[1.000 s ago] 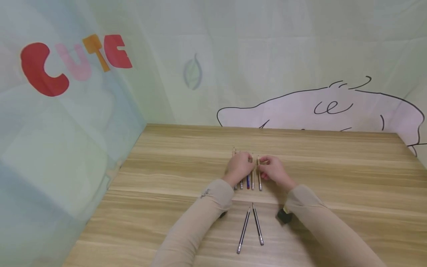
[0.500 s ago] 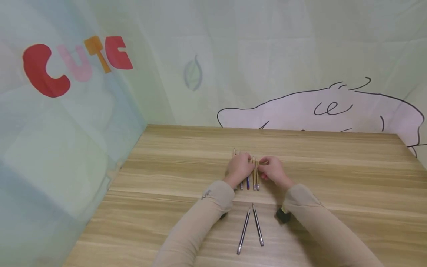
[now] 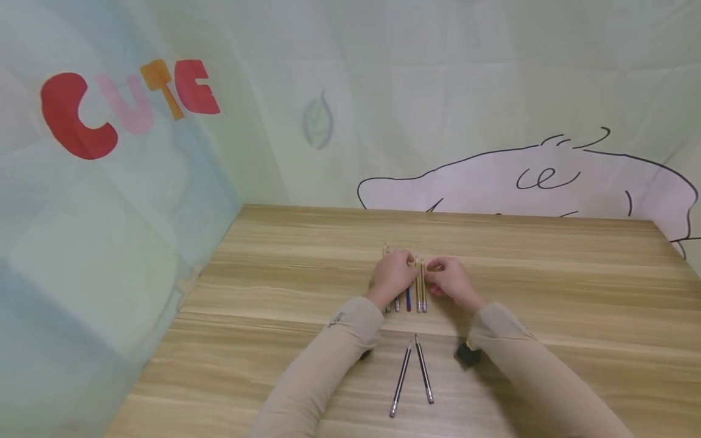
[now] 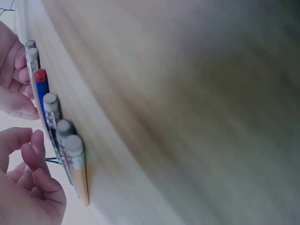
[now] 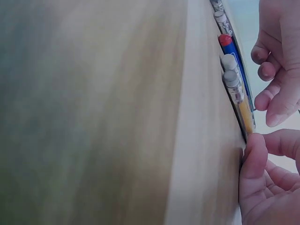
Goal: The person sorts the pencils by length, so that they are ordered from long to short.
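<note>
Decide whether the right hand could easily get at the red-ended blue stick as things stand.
Probably not: two yellow pencils lie between the right hand and the blue stick, and the left hand covers part of it.

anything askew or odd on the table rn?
Yes: two dark, light-striped pencils lie askew on the wood-grain tabletop, tips nearly meeting in an upside-down V. Odd because, farther back, the yellow pencils and the blue, red-ended stick lie roughly parallel. No spill or damage visible.
</note>
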Motion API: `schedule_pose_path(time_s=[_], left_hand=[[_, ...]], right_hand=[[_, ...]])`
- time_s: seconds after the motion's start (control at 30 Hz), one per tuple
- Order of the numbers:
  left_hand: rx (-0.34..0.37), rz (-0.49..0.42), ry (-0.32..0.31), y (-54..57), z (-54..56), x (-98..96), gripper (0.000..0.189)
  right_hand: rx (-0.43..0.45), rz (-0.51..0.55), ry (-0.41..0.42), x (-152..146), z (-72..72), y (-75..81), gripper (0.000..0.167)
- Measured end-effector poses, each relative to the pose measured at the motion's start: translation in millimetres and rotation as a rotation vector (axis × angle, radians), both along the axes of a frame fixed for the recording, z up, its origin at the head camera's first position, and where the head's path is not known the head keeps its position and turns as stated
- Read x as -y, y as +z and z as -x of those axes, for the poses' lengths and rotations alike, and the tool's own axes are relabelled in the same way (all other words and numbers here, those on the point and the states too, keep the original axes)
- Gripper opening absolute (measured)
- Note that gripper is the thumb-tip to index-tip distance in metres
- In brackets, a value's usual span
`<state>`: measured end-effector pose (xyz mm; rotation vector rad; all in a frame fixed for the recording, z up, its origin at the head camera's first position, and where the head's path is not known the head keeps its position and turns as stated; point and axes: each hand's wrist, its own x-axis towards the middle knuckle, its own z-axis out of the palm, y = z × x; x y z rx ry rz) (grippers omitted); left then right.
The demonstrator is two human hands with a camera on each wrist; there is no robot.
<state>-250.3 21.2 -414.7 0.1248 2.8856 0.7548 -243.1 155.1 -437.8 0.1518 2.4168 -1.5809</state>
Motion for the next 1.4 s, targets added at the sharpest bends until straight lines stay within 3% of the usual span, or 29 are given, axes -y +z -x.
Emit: schedule_pose_path(time_s=[0.27,0.63,0.93,1.4], left_hand=[[-0.013,-0.055,-0.024,3.7,-0.2,9.6,0.029],[0.005,-0.183,-0.011,2.3,1.5,29.3,0.029],[-0.018,-0.209,-0.036,0.6,2.5,41.8,0.03],[0.0,-0.248,-0.027,-0.2,0.1,53.3,0.024]], right_hand=[[0.011,-0.024,0.043,-7,-5.8,2.8,0.03],[-0.002,-0.033,0.091,-19,-13.7,10.1,0.031],[-0.038,-0.039,0.102,-27,-19.0,22.5,0.031],[-0.075,-0.042,0.122,-34,-26.7,26.2,0.028]])
